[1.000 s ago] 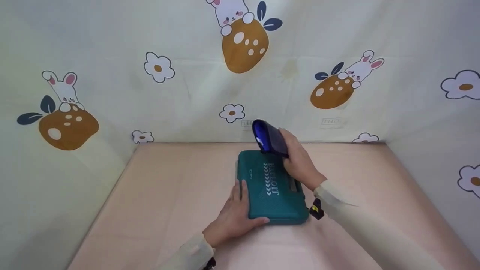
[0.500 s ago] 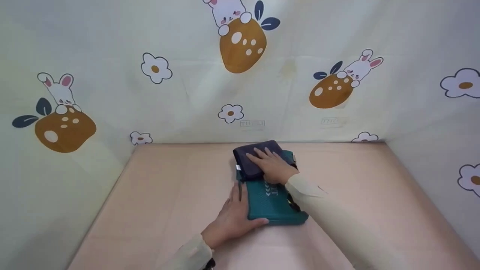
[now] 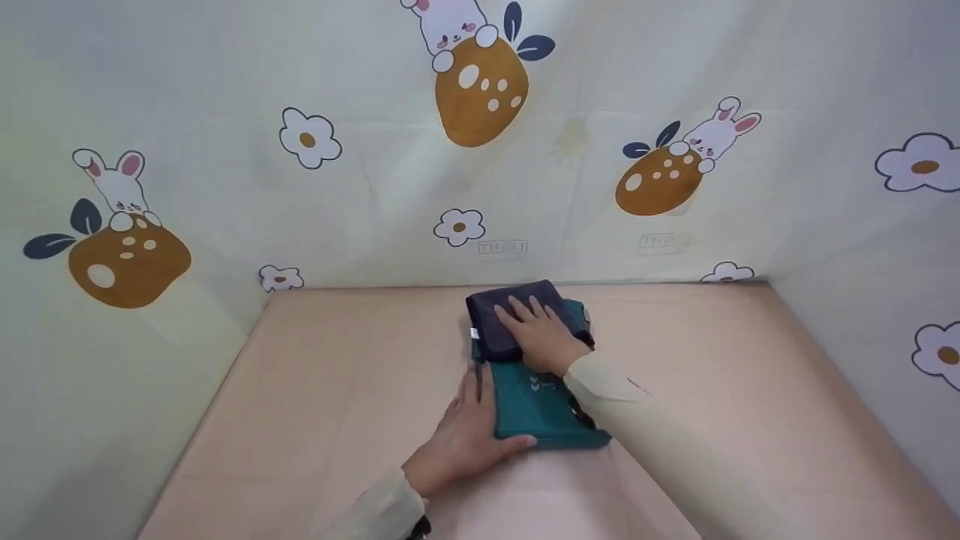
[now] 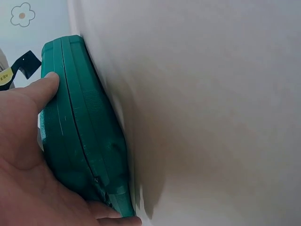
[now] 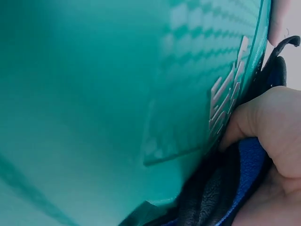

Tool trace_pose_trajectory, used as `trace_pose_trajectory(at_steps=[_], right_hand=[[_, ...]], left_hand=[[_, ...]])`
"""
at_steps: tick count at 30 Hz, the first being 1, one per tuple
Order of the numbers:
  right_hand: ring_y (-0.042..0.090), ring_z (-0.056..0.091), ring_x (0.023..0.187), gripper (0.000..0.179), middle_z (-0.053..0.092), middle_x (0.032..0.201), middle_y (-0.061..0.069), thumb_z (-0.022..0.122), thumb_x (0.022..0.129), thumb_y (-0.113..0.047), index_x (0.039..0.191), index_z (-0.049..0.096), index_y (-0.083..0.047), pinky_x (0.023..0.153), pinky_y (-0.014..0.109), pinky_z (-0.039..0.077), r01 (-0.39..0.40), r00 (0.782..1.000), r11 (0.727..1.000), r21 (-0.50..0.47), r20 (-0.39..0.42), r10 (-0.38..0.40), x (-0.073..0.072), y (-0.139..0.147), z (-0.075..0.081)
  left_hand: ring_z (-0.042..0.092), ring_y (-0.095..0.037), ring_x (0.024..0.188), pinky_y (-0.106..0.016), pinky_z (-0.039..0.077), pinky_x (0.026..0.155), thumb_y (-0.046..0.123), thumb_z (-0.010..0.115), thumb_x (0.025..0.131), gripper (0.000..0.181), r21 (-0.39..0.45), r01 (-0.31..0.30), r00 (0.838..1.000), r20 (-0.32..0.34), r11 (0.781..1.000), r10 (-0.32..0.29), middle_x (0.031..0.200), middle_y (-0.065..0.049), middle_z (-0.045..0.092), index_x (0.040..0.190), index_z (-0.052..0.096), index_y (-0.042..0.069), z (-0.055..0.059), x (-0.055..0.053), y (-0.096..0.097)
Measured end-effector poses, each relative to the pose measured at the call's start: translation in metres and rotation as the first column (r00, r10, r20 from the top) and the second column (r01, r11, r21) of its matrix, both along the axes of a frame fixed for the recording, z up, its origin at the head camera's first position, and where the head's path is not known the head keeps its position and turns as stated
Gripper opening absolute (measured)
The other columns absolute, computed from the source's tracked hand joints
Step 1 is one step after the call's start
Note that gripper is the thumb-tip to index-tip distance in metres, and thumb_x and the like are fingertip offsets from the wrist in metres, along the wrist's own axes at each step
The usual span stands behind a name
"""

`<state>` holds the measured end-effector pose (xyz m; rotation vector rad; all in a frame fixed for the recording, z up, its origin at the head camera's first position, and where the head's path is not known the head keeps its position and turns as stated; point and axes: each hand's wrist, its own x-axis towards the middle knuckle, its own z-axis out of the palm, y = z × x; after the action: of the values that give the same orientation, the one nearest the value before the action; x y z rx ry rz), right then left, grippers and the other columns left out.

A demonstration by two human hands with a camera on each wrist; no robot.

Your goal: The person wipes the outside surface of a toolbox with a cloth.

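Observation:
A teal hard case (image 3: 532,416) with a zip seam and white lettering lies on the table, its long side running away from me. My left hand (image 3: 465,435) rests against its near left corner, fingers along the left side and thumb along the near edge. Across the case's far end sits a dark, folded, pouch-like piece (image 3: 491,330) with a small white tag. My right hand (image 3: 544,341) rests on top of it with fingers spread. In the right wrist view, blue lining (image 5: 251,160) shows at its edge beside my thumb.
A pale pink cloth covers the table (image 3: 360,390). Behind it and along both sides hangs a cream sheet (image 3: 375,202) printed with rabbits, fruit and flowers. In the left wrist view, a black piece with a yellow label (image 4: 5,75) shows beyond the case.
My right hand has lowered the dark folded piece from above the case's far end onto it, now lying flat with the hand on top. The left hand has stayed in place.

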<state>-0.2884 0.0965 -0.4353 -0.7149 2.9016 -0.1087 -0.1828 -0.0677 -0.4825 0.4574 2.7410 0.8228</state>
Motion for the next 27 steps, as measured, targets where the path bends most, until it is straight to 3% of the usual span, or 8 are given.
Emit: trace_pose_trajectory(at_steps=[15,20,27], right_hand=[[0.044,0.016,0.149,0.069,0.02,0.165,0.017,0.058,0.101,-0.004,0.162,0.026,-0.011,0.117,0.054,0.018,-0.043,0.999,0.999,-0.006,-0.025,0.043,0.0,0.01,0.0],[0.045,0.013,0.149,0.076,0.018,0.166,0.018,0.066,0.098,-0.007,0.162,0.025,-0.011,0.117,0.055,0.017,-0.045,0.999,0.999,-0.023,-0.002,0.045,-0.001,0.018,0.0],[0.042,0.008,0.15,0.076,0.015,0.167,0.014,0.062,0.099,-0.003,0.163,0.024,-0.015,0.118,0.054,0.013,0.001,0.998,0.999,-0.04,0.06,0.002,-0.006,0.026,0.0]], left_hand=[[0.009,-0.04,0.15,-0.06,0.024,0.114,0.076,0.063,0.084,0.125,-0.007,0.01,1.0,-0.009,1.0,-0.01,0.164,-0.03,-0.004,0.162,0.002,0.0,0.001,0.001,0.0],[0.008,-0.039,0.151,-0.059,0.024,0.114,0.076,0.064,0.083,0.125,-0.024,-0.007,1.0,0.0,1.0,0.007,0.165,-0.028,-0.005,0.162,0.003,0.002,0.002,0.001,0.001],[0.012,-0.039,0.15,-0.059,0.024,0.114,0.076,0.064,0.082,0.126,-0.026,-0.019,1.0,0.006,0.999,0.02,0.165,-0.027,-0.005,0.163,0.0,0.005,0.001,0.001,0.001]])
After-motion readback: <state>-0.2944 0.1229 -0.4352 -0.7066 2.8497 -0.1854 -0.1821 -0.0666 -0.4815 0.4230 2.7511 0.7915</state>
